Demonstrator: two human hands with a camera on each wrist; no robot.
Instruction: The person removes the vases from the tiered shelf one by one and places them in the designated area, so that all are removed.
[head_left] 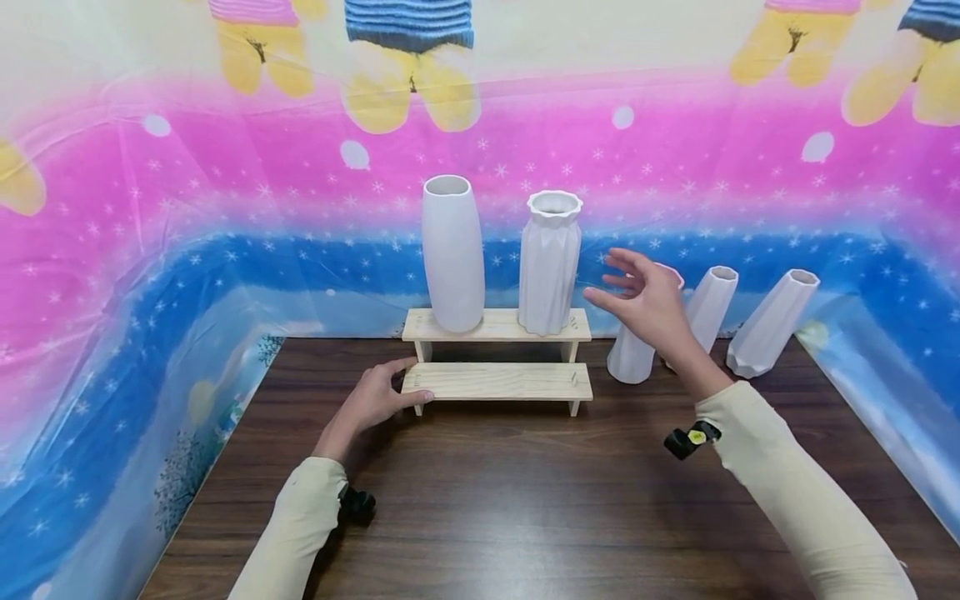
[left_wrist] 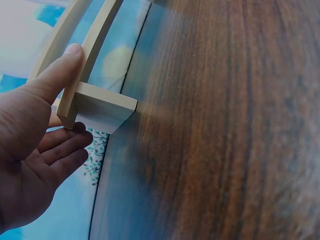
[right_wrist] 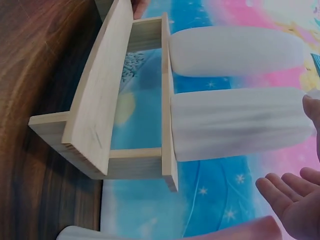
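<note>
A two-step wooden stand (head_left: 495,382) sits at the back of the table. My left hand (head_left: 375,393) pinches the left end of its lower step, thumb on top and fingers beneath; in the left wrist view the thumb lies along the wooden board (left_wrist: 91,55). On the upper step stand a tall smooth white vase (head_left: 453,258) at the left and a fluted white vase (head_left: 551,267) with a scalloped rim at the right. My right hand (head_left: 651,304) hovers just right of the fluted vase, fingers spread and holding nothing.
Right of the stand, a white vase with a pinkish rim (head_left: 632,357) is partly hidden behind my right hand. Beyond it are a slim white vase (head_left: 712,304) and a faceted white vase (head_left: 768,325). A patterned cloth (head_left: 300,200) hangs behind the dark wooden table (head_left: 480,500).
</note>
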